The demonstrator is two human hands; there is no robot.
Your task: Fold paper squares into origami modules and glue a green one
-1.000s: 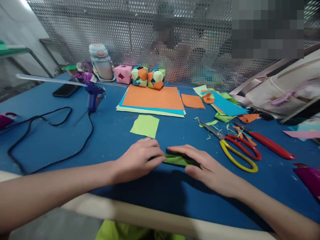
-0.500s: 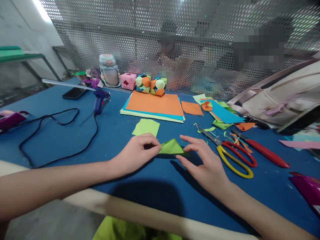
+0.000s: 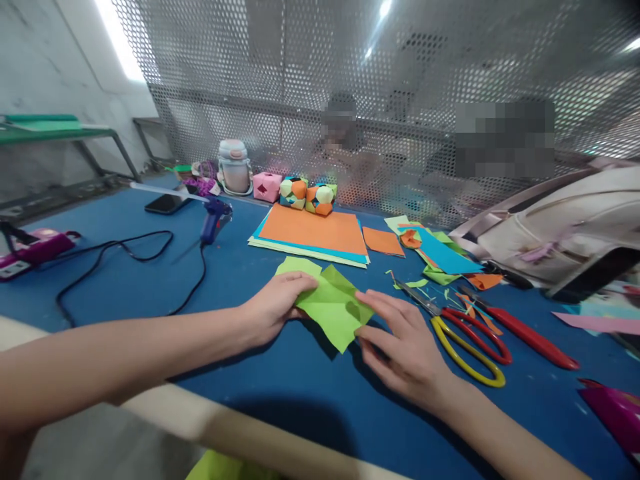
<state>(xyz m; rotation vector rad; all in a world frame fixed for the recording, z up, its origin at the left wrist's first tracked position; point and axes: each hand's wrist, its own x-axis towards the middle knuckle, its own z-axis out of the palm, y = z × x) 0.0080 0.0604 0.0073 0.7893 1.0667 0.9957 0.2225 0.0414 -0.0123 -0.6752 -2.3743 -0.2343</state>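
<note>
Creased paper (image 3: 334,303): left hand (image 3: 277,303) pinching, right hand (image 3: 403,343) (half-open) touching.

Creased lime-green paper square (image 3: 333,303) between left hand (image 3: 275,303) and right hand (image 3: 403,343), front of flat blue tabletop (image 3: 240,373). Flat lime-green paper sheet (image 3: 299,265) just behind, to its left. Rectangular orange-topped paper stack (image 3: 313,230) behind that; two multicolour folded-paper cubes (image 3: 320,199) at its far edge, pink folded-paper cube (image 3: 267,187) left of them. Blue plastic glue gun (image 3: 212,220) left of stack. Red-and-yellow-handled metal scissors (image 3: 435,309) right of right hand.
</note>
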